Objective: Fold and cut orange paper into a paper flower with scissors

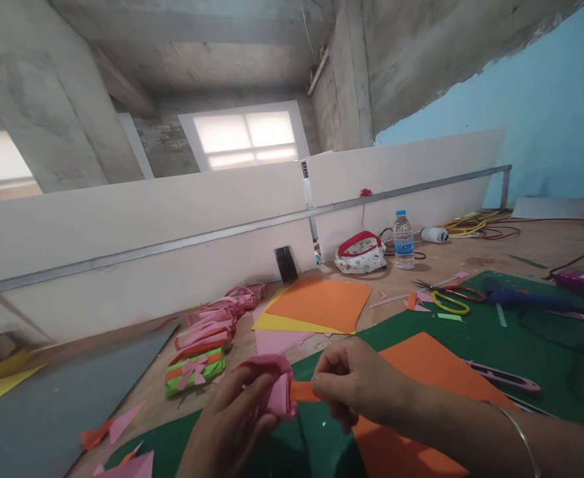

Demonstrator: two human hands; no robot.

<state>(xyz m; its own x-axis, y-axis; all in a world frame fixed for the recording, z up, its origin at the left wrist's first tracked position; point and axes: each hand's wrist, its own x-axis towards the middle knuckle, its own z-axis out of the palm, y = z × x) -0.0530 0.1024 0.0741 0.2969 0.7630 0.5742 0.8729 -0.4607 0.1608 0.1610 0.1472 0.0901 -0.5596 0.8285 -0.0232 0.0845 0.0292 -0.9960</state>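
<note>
On the right forearm the person is wearing a thin, silvery bangle; its narrow, plain band is curving round the arm in a single line and gleaming palely. The forearm is showing bare on either side of it, and the right hand and left hand are also showing bare, ungloved.

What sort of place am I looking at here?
Probably a craft workspace in an unfinished room: orange sheets and scissors on the worktable, with a bare concrete ceiling above.
</note>
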